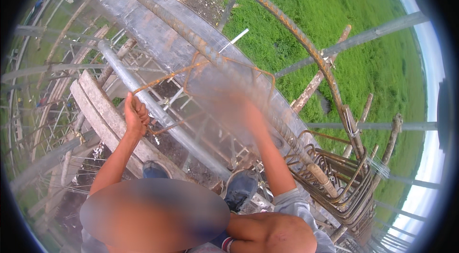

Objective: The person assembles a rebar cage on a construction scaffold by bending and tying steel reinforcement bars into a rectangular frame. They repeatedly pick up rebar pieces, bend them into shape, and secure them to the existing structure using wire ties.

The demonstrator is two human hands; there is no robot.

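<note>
Above the scaffold pipe (143, 97), left hand (136, 118) fists a rusty rebar stirrup (210, 69); right hand (244, 105) motion-blurred, grip state indeterminate.

Stirrup stack (344, 181) right of pipe (158, 109)

The rectangular stirrup (205, 90) is thin steel wire, rust-orange and rough. The long rebar (201, 45) is ribbed and rust-flecked — the scaffold pipe (143, 95) smooth, dull grey metal. The plank (103, 114) is weathered, matt wood.
</note>
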